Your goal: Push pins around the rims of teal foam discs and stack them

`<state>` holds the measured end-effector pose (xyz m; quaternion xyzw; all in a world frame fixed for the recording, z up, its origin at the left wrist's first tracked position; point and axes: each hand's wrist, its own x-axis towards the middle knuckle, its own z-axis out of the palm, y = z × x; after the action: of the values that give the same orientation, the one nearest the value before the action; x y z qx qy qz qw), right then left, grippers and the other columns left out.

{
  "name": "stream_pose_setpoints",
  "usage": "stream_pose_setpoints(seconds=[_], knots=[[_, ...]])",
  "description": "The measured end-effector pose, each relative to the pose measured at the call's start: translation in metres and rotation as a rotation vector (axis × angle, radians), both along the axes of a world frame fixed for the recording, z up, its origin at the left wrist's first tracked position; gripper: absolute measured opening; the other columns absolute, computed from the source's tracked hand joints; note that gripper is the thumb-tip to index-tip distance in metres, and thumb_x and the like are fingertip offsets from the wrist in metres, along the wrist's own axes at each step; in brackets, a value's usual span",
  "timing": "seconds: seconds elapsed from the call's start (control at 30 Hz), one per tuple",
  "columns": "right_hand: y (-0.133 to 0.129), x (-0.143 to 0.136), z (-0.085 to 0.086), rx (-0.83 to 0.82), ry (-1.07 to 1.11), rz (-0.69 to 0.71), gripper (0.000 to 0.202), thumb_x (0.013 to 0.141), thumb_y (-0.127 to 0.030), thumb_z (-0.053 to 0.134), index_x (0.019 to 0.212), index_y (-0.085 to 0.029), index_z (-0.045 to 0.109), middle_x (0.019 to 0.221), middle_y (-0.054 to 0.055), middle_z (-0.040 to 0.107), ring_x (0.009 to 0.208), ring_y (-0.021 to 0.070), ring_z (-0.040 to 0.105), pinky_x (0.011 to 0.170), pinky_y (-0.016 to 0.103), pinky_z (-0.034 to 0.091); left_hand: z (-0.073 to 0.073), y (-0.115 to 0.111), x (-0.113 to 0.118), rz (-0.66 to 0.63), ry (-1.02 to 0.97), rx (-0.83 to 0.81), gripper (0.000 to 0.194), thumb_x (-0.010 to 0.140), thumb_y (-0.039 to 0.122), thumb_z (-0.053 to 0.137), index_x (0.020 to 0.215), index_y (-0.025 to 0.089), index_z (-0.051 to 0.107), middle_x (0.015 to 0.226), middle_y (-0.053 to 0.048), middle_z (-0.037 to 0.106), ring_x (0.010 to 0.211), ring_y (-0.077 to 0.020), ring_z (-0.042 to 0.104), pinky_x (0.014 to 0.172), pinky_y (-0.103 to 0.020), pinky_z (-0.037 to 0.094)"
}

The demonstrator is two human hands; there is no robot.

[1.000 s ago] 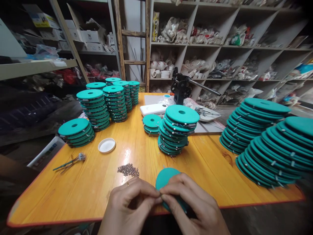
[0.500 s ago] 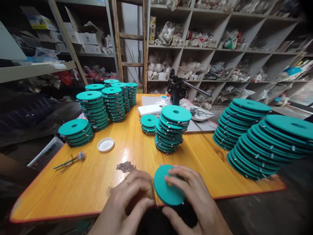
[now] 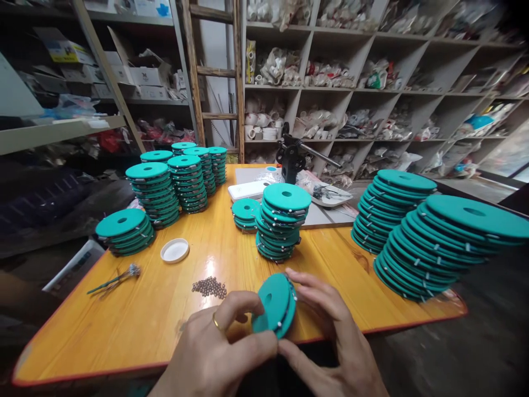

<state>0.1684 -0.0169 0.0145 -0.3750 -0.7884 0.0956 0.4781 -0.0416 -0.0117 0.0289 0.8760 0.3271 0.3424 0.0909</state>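
A round green foam spool [image 3: 276, 300] with a centre hole is tilted up on edge at the table's front. Small white pin heads and dark line show in the groove of its rim. My left hand [image 3: 221, 342], with a ring on one finger, grips its left side, the thumb along the lower edge. My right hand [image 3: 334, 325] curves round the right side, fingertips at the top rim and thumb at the bottom near the other thumb. A pile of small dark metal beads [image 3: 209, 286] lies just beyond my left hand.
Stacks of green spools stand at the left [image 3: 149, 193], centre [image 3: 285, 220] and right [image 3: 438, 248]. A white lid [image 3: 174, 251] and a bundle of wire-like pieces [image 3: 115, 278] lie at left. Behind are a black clamp device [image 3: 291, 157] and a white case [image 3: 248, 191].
The spool has turned from lying nearly flat to standing tilted, showing its rim. My left hand has taken hold of its left side; my right fingers have moved from its face to the rim.
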Motion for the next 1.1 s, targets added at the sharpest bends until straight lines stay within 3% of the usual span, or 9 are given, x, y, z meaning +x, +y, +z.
stream_pose_setpoints(seconds=[0.1, 0.2, 0.33, 0.43, 0.53, 0.67, 0.77, 0.93, 1.1], knots=[[0.007, -0.001, 0.02, 0.017, -0.096, 0.095, 0.044, 0.084, -0.009, 0.059, 0.125, -0.016, 0.047, 0.132, 0.014, 0.049, 0.13, 0.0188, 0.048, 0.107, 0.028, 0.044, 0.011, 0.004, 0.003, 0.006, -0.024, -0.085, 0.021, 0.091, 0.007, 0.05, 0.092, 0.024, 0.062, 0.104, -0.006, 0.054, 0.07, -0.0119, 0.063, 0.058, -0.02, 0.049], [0.011, 0.0, 0.03, -0.066, -0.167, 0.109, 0.053, 0.079, -0.015, 0.068, 0.127, -0.017, 0.047, 0.131, 0.011, 0.048, 0.128, 0.0151, 0.049, 0.107, 0.02, 0.041, 0.016, 0.01, 0.01, -0.034, -0.219, -0.195, 0.023, 0.093, 0.004, 0.044, 0.092, 0.024, 0.055, 0.095, -0.003, 0.053, 0.066, -0.0092, 0.058, 0.057, -0.018, 0.047], [0.013, 0.003, 0.034, -0.096, -0.183, 0.107, 0.063, 0.074, -0.013, 0.073, 0.129, -0.019, 0.045, 0.132, 0.01, 0.047, 0.129, 0.0126, 0.048, 0.107, 0.015, 0.038, 0.011, 0.013, 0.024, -0.016, -0.446, -0.328, 0.021, 0.096, 0.008, 0.044, 0.093, 0.027, 0.053, 0.101, -0.002, 0.05, 0.094, -0.0142, 0.056, 0.079, -0.023, 0.048], [0.014, 0.005, 0.037, -0.092, -0.155, 0.107, 0.062, 0.073, -0.01, 0.072, 0.127, -0.02, 0.045, 0.131, 0.009, 0.048, 0.129, 0.0125, 0.048, 0.106, 0.016, 0.039, 0.005, 0.013, 0.033, -0.014, -0.581, -0.465, 0.015, 0.097, 0.015, 0.048, 0.092, 0.027, 0.055, 0.11, -0.002, 0.047, 0.116, -0.0177, 0.048, 0.098, -0.029, 0.041], [0.015, 0.008, 0.043, -0.074, -0.137, 0.118, 0.049, 0.078, -0.012, 0.069, 0.123, -0.02, 0.051, 0.127, 0.01, 0.05, 0.126, 0.0139, 0.052, 0.103, 0.017, 0.043, 0.003, 0.014, 0.038, -0.044, -0.639, -0.572, 0.014, 0.099, 0.021, 0.046, 0.091, 0.025, 0.056, 0.111, -0.002, 0.047, 0.116, -0.0179, 0.047, 0.101, -0.029, 0.038], [0.02, 0.015, 0.053, 0.013, -0.136, 0.161, 0.027, 0.089, -0.003, 0.05, 0.11, -0.017, 0.061, 0.11, 0.009, 0.058, 0.109, 0.0125, 0.061, 0.09, 0.016, 0.051, 0.006, 0.016, 0.043, -0.085, -0.647, -0.599, 0.015, 0.1, 0.022, 0.045, 0.091, 0.024, 0.057, 0.109, -0.003, 0.048, 0.113, -0.0181, 0.047, 0.1, -0.029, 0.037], [0.024, 0.018, 0.065, 0.053, -0.276, 0.184, 0.018, 0.095, -0.012, 0.049, 0.103, -0.016, 0.065, 0.099, 0.009, 0.064, 0.096, 0.0149, 0.064, 0.081, 0.02, 0.054, 0.007, 0.017, 0.046, -0.094, -0.651, -0.618, 0.015, 0.1, 0.021, 0.045, 0.089, 0.023, 0.055, 0.108, -0.004, 0.046, 0.112, -0.019, 0.047, 0.099, -0.03, 0.037], [0.027, 0.017, 0.077, 0.324, -0.49, 0.113, 0.031, 0.1, -0.013, 0.038, 0.088, -0.01, 0.066, 0.087, 0.011, 0.07, 0.084, 0.0195, 0.069, 0.079, 0.027, 0.058, 0.006, 0.017, 0.049, -0.092, -0.657, -0.603, 0.014, 0.1, 0.017, 0.043, 0.093, 0.024, 0.053, 0.11, -0.004, 0.046, 0.114, -0.0185, 0.046, 0.1, -0.03, 0.035], [0.027, 0.013, 0.07, 0.421, -0.467, 0.038, 0.026, 0.098, -0.01, 0.038, 0.096, -0.009, 0.064, 0.086, 0.011, 0.072, 0.084, 0.0208, 0.071, 0.077, 0.03, 0.059, 0.005, 0.018, 0.05, -0.077, -0.677, -0.592, 0.014, 0.1, 0.017, 0.044, 0.094, 0.025, 0.054, 0.107, -0.002, 0.048, 0.107, -0.0158, 0.049, 0.097, -0.025, 0.036]])
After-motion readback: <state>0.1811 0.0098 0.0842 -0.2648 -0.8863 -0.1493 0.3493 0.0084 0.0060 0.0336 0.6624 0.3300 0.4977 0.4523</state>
